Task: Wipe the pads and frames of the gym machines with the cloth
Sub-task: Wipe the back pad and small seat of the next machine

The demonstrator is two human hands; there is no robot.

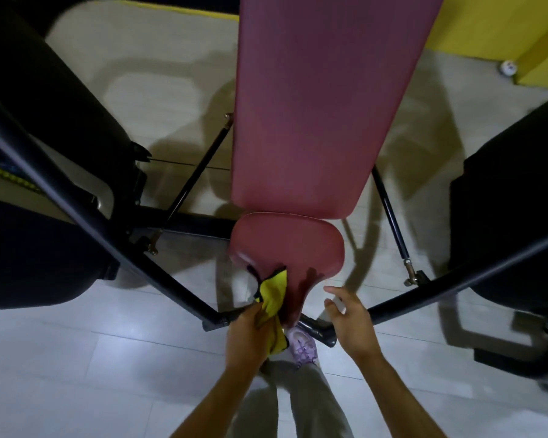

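Bottom centre of frame: L hand (250,331) grips yellow cloth (274,292), pressing it on near-left edge of pink seat pad (285,241). R hand (350,320) hovers just right of seat's narrow tip, fingers loose & spread. Long back pad (314,105) runs up-centre, black frame bar (456,279) lower right.

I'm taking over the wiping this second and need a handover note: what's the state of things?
Left hand grips the yellow cloth at the pink seat pad, on its near edge.
Right hand open, beside the seat's front.
Done: no telling what is already wiped.
Left: finish the seat pad, then the long back pad and black frame bars.
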